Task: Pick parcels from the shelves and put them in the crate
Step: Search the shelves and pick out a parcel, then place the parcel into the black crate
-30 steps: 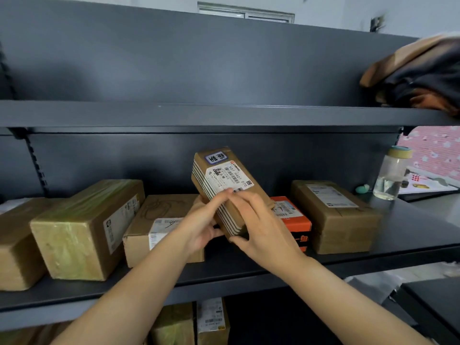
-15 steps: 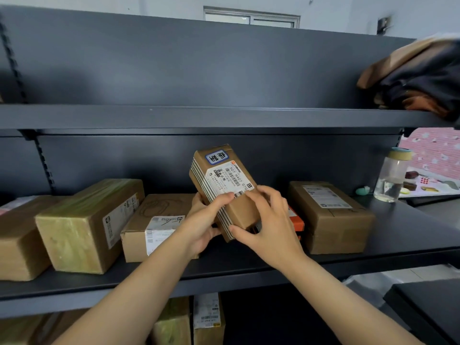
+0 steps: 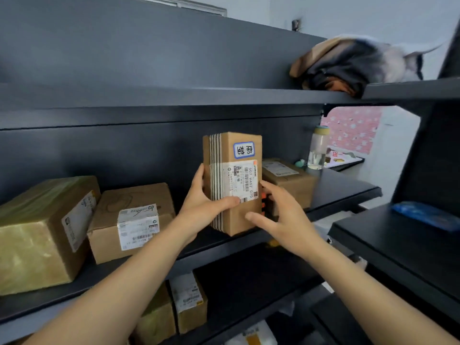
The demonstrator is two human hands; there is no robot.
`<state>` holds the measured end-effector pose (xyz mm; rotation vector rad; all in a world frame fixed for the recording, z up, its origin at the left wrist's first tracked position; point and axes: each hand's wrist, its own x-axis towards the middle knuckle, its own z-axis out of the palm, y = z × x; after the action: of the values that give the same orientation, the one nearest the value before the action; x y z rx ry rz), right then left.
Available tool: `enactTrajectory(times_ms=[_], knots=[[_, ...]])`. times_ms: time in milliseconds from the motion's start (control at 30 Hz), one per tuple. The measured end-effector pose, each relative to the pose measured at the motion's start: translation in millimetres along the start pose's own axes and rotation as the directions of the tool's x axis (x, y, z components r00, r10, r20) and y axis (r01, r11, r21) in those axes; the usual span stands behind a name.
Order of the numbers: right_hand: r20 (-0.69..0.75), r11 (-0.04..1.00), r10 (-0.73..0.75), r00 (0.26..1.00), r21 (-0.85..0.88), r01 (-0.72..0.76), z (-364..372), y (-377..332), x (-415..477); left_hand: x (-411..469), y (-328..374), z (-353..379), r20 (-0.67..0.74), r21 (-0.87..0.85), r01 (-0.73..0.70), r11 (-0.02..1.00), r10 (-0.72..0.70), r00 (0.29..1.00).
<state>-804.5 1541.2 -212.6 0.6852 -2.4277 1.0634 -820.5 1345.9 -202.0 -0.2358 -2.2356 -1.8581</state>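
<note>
Shelf (image 3: 343, 195) boxes flank parcel (image 3: 235, 183); orange box (image 3: 264, 199) seemingly behind.

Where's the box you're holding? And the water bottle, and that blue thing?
Box (image 3: 239, 185): head view, on its white shipping label.
Water bottle (image 3: 317, 150): head view, on its clear body.
Blue thing (image 3: 425, 215): head view, on its middle.

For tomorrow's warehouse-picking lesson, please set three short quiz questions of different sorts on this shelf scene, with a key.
1. True or false: the held parcel stands upright in both hands.
2. Which hand has its thumb across the parcel's front? A. left hand B. right hand
3. Fill in: the clear bottle stands on the ___ end of the middle shelf.

Key: 1 true; 2 A; 3 right.
</note>
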Motion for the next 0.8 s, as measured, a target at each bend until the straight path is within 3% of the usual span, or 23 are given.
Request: enactTrajectory(times_ms=[167, 333, 433, 567, 700, 800], knots=[[-0.172, 0.968, 0.179, 0.969, -0.145, -0.204, 1, -35, -58, -33, 3, -6, 0.197, 0.071, 0.034, 0.997, -0.047, 0.979], [-0.302, 0.852, 0.224, 0.927, -0.402, -0.336, -22, -76, -144, -78, 18, 15, 0.543, 0.112, -0.033, 0.993, -0.033, 0.839], [-0.299, 0.651, 0.209, 0.931, -0.668, -0.360, -48, -93, -209, -117, 28, 45, 0.728, 0.175, -0.105, 0.979, -0.057, 0.684], [-0.218, 0.369, 0.288, 0.932, -0.873, -0.318, -82, -113, -303, -185, 37, 100, 0.916, 0.174, -0.206, 0.963, -0.081, 0.394], [-0.237, 0.256, 0.396, 0.887, -0.899, -0.354, -110, -147, -394, -261, 54, 156, 0.979, 0.134, -0.305, 0.943, -0.078, 0.187], [-0.312, 0.226, 0.446, 0.839, -0.868, -0.443, -128, -169, -466, -316, 65, 199, 0.994, 0.110, -0.325, 0.939, -0.097, 0.053]])
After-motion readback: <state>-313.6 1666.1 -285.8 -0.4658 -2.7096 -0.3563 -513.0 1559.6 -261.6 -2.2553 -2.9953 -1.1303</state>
